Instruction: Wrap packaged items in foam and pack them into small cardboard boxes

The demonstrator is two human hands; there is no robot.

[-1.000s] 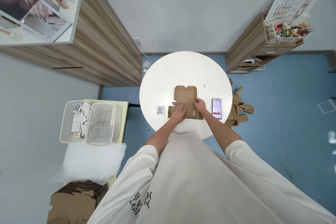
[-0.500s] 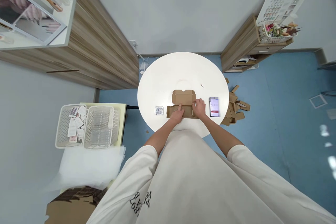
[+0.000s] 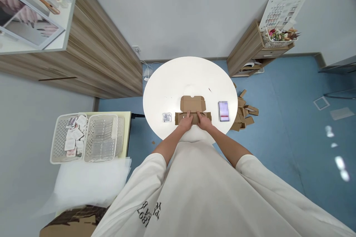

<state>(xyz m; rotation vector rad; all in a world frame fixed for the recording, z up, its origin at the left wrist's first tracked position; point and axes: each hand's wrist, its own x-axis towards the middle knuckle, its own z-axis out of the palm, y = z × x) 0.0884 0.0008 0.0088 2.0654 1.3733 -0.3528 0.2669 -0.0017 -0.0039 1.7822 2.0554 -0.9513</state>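
A brown cardboard mailer box (image 3: 193, 103) lies unfolded on the round white table (image 3: 172, 77), its lid flap laid out toward the far side and its side flaps sticking out. My left hand (image 3: 185, 121) grips the near part of the box left of its middle, thumb pointing inward over the panel. Close beside it, my right hand (image 3: 204, 122) holds the same near part, thumb also over the panel. The undersides of my fingers are hidden. Left of the box is a small clear pack (image 3: 167, 117) with dark pieces; to its right lies a phone (image 3: 223, 111) with its screen lit.
Flattened cardboard boxes (image 3: 242, 114) are piled on the floor right of the table. At the left, a side table carries a basket of small packs (image 3: 60, 139) and a basket of clear cases (image 3: 101, 142), with white translucent sheets (image 3: 91, 179) nearer me. Wooden cabinets flank the wall.
My right hand has moved left from the box's right corner to its near middle, close to my left hand. The camera view has shifted slightly.
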